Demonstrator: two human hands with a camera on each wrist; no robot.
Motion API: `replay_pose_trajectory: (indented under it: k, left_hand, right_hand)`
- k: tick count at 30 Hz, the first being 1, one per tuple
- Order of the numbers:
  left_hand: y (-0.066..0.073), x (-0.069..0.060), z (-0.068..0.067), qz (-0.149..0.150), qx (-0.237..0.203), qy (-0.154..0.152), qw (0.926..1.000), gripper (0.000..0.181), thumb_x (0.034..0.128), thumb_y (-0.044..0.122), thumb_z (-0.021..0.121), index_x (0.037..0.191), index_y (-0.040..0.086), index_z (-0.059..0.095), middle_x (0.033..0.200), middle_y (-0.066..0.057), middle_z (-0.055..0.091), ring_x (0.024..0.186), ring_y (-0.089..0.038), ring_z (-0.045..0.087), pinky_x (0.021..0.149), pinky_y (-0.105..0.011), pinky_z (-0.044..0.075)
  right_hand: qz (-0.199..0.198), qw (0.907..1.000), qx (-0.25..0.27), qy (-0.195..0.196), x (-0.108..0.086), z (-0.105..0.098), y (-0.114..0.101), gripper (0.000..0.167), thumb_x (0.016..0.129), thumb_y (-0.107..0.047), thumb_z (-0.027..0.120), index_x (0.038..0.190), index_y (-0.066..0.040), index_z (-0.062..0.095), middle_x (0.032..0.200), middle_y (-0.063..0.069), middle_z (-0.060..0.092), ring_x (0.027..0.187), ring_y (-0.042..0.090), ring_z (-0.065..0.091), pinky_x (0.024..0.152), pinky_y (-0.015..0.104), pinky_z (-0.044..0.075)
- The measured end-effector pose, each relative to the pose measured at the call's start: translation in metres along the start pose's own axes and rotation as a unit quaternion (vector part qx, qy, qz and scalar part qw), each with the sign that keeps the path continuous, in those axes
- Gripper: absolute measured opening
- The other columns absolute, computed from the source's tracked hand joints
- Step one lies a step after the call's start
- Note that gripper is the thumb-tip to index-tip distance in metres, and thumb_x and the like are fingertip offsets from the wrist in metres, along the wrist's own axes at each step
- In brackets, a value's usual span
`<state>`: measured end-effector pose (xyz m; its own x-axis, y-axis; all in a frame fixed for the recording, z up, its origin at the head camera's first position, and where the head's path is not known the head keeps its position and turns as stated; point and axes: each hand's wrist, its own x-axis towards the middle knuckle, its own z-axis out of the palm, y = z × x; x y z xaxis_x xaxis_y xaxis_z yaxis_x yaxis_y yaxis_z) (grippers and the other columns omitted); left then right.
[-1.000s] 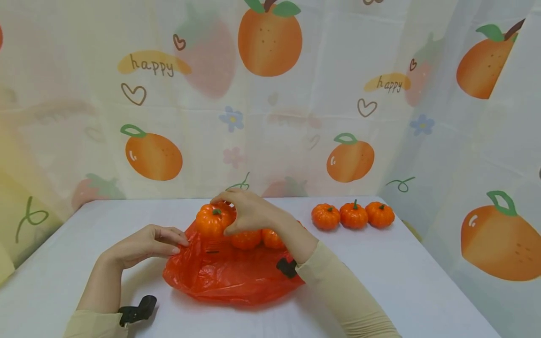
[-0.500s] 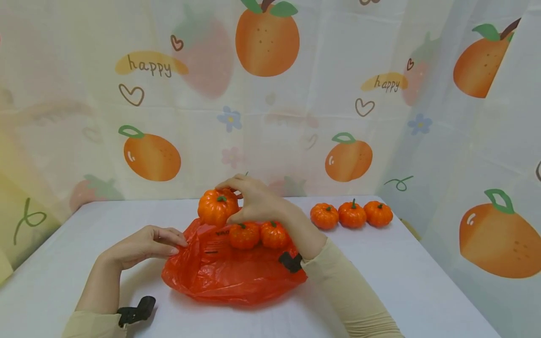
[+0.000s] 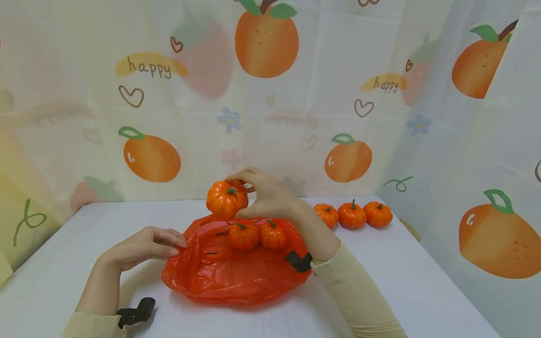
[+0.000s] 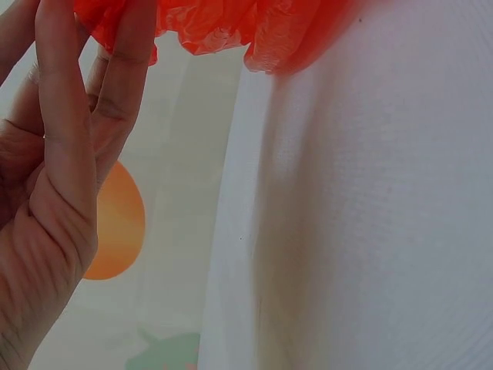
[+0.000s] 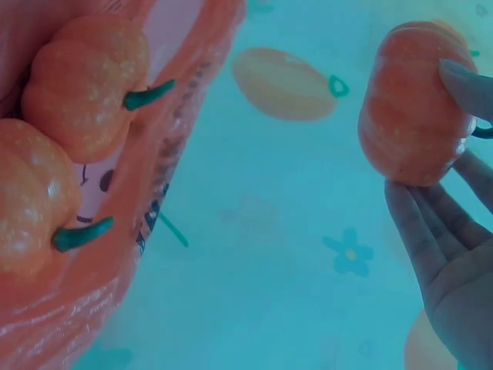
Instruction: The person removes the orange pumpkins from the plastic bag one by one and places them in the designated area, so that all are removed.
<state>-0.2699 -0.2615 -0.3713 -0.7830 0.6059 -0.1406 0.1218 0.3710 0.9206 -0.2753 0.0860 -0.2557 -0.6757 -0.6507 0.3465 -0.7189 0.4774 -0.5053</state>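
My right hand (image 3: 272, 195) grips a small orange pumpkin (image 3: 226, 201) with a green stem, thumb on one side and fingers on the other. It is held up above the back edge of a red plastic bag (image 3: 236, 281). Inside the bag's open mouth sit two more pumpkins, a left one (image 3: 243, 236) and a right one (image 3: 273, 234); the right wrist view shows their green stems (image 5: 150, 94) up close. At the bag's left side, my left hand (image 3: 145, 246) pinches the plastic between thumb and fingers. In the left wrist view the crumpled red plastic (image 4: 223, 23) meets the fingertips.
Three pumpkins stand in a row at the table's back right: one partly behind my right arm (image 3: 327, 215), a middle one (image 3: 352, 215) and an end one (image 3: 378, 214). A fruit-printed curtain (image 3: 274, 117) hangs behind the white table (image 3: 422, 291).
My right hand has lifted the pumpkin up out of the bag and moved it slightly to the right. The two pumpkins in the bag show more fully. My left hand stays put.
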Motion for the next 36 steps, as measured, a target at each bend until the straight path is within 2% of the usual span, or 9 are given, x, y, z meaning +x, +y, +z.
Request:
replay_pose_trajectory:
  k: [8,15,22,28,36]
  left_hand:
    - [0.000,0.000,0.000,-0.003,-0.002,0.000,1.0000,0.026,0.0943,0.016,0.062,0.116,0.006,0.072,0.123,-0.002,0.065,0.112,-0.001,0.058,0.090,-0.027,0.056]
    - [-0.002,0.001,0.000,0.003,-0.001,-0.001,1.0000,0.026,0.0947,0.015,0.061,0.117,0.005,0.071,0.121,0.003,0.066,0.112,-0.002,0.058,0.090,-0.027,0.057]
    - [0.000,0.001,0.000,0.005,-0.003,-0.001,1.0000,0.025,0.0945,0.015,0.061,0.115,0.007,0.072,0.121,0.001,0.066,0.112,-0.002,0.058,0.090,-0.027,0.057]
    - [-0.001,0.001,0.000,0.002,-0.004,-0.002,1.0000,0.025,0.0945,0.015,0.062,0.115,0.006,0.072,0.119,0.006,0.066,0.112,-0.001,0.058,0.090,-0.026,0.057]
    - [-0.003,0.001,-0.001,0.005,-0.002,-0.003,1.0000,0.025,0.0947,0.015,0.061,0.115,0.008,0.073,0.122,0.000,0.065,0.112,-0.001,0.058,0.090,-0.027,0.057]
  right_hand:
    - [-0.008,0.9992,-0.001,0.038,-0.013,-0.009,0.008,0.068,0.072,-0.016,0.084,0.134,-0.021,0.058,0.127,-0.004,0.058,0.117,0.011,0.057,0.094,0.026,0.055]
    - [-0.004,0.9978,0.046,0.048,-0.026,-0.014,0.015,0.067,0.073,-0.009,0.083,0.135,-0.018,0.058,0.128,0.001,0.056,0.117,0.018,0.059,0.094,0.030,0.057]
    - [0.003,0.9976,0.024,0.065,-0.040,-0.023,0.022,0.067,0.072,-0.011,0.085,0.133,-0.018,0.059,0.127,-0.003,0.058,0.116,0.015,0.060,0.095,0.030,0.056]
    - [0.005,0.9975,0.018,0.068,-0.050,-0.029,0.025,0.068,0.072,-0.012,0.086,0.134,-0.017,0.058,0.130,-0.002,0.057,0.119,0.014,0.058,0.097,0.033,0.055]
    - [0.021,0.9965,-0.002,0.080,-0.066,-0.038,0.033,0.070,0.072,-0.011,0.087,0.135,-0.017,0.058,0.132,0.000,0.056,0.120,0.016,0.057,0.096,0.034,0.056]
